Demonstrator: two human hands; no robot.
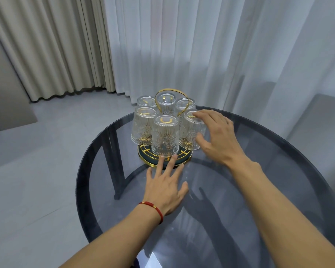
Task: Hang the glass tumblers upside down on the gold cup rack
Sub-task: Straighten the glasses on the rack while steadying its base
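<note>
The gold cup rack (183,98), with a looped handle and a round dark base (186,158), stands at the far side of the table. Several clear embossed glass tumblers hang on it upside down, one at the front middle (164,136) and one at the front left (142,126). My right hand (217,138) grips the front right tumbler (189,130), fingertips on its upturned bottom and thumb against its side. My left hand (165,188) lies flat on the table with fingers spread, fingertips touching the rack's base.
The round smoked-glass table (269,167) has a dark rim, and its legs show through the top. White sheer curtains (182,45) hang right behind the rack, beige drapes (52,45) to the left. A grey seat (321,120) stands at the right.
</note>
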